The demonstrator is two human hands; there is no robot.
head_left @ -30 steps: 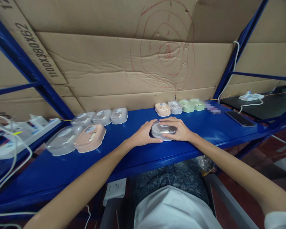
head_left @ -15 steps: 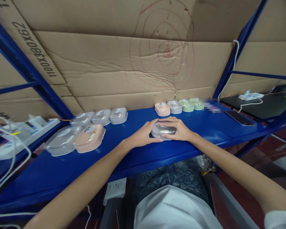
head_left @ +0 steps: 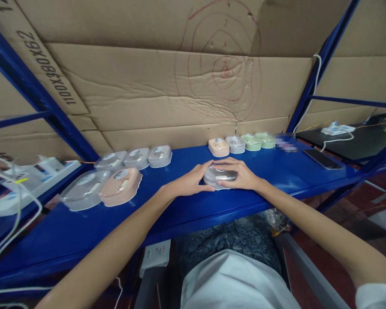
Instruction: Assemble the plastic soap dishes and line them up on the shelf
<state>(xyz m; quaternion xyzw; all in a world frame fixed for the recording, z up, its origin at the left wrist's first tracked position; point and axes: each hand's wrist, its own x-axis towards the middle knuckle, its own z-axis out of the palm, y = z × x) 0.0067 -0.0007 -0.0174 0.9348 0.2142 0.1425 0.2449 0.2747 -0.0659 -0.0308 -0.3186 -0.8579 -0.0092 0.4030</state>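
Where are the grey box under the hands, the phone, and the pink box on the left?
grey box (head_left: 219,176), head view, on its lid between the two hands.
phone (head_left: 322,159), head view, middle of its dark screen.
pink box (head_left: 121,186), head view, centre of its lid.
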